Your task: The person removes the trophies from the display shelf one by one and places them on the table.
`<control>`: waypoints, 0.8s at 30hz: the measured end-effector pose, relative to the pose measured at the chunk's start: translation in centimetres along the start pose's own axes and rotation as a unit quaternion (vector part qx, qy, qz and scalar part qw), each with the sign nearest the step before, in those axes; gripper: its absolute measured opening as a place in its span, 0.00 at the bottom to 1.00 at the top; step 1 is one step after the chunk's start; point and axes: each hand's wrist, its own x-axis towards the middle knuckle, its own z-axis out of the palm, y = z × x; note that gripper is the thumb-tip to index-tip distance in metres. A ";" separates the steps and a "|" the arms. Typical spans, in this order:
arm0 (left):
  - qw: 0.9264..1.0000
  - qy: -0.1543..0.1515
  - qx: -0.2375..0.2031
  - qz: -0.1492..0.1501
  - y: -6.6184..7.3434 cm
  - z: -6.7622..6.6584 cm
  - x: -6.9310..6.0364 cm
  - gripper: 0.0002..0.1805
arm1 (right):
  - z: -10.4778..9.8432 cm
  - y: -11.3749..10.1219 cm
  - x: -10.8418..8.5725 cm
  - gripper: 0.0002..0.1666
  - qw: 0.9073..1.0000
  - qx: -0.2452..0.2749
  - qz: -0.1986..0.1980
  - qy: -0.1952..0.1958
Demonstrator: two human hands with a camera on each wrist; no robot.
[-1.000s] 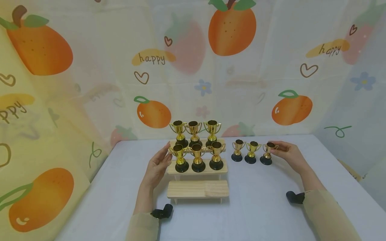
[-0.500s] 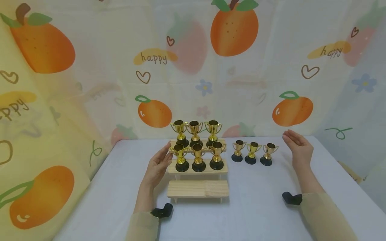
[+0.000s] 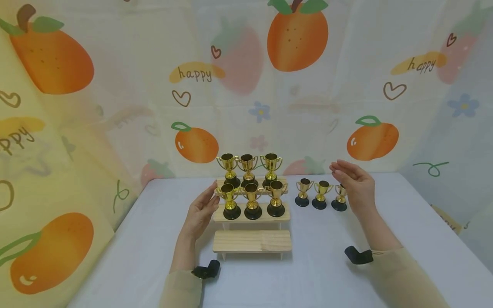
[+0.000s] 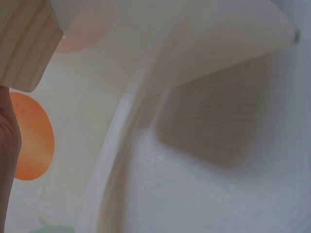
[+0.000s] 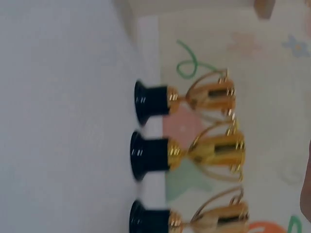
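My left hand [image 3: 200, 214] is at the left end of a tiered wooden stand [image 3: 252, 241], its fingers reaching the upper shelf's edge. In the left wrist view, part of this hand [image 4: 8, 131] shows just below a wooden board [image 4: 29, 43]. Small gold trophies with black bases stand upright on the stand: three on the top shelf [image 3: 271, 164], three on the middle shelf [image 3: 252, 201]. My right hand [image 3: 356, 188] is raised and holds nothing, with fingers extended together. It partly covers the rightmost of three trophies [image 3: 321, 194] standing in a row on the table.
A white cloth covers the table [image 3: 308, 273]. The stand's lowest shelf is the front one. Behind rises a fabric backdrop [image 3: 308, 128] printed with oranges, strawberries and "happy". Black wrist cameras [image 3: 359, 255] sit on both sleeves.
My right hand let go of the rightmost table trophy, drew away to the right, then came back left above it. My left hand has stayed at the stand, and the trophies have barely shifted.
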 end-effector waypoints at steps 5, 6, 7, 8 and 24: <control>1.000 0.002 -0.001 -0.003 0.0 0.0 0.0 0.37 | 2.2 0.5 -0.7 0.17 0.997 -0.049 0.007 -0.053; 1.000 0.003 0.000 -0.003 0.0 0.0 0.0 0.37 | 2.6 0.6 -0.8 0.17 0.996 -0.055 0.008 -0.064; 1.000 0.003 0.000 -0.004 0.0 0.0 0.0 0.37 | 3.0 0.7 -1.0 0.18 0.995 -0.066 0.007 -0.074; 1.000 0.003 0.001 -0.006 0.0 0.0 0.0 0.37 | 3.3 0.8 -1.1 0.18 0.994 -0.075 0.008 -0.083; 1.000 -0.001 0.002 0.003 0.0 0.1 0.0 0.37 | 7.6 2.4 -2.2 0.23 0.977 -0.082 0.034 -0.192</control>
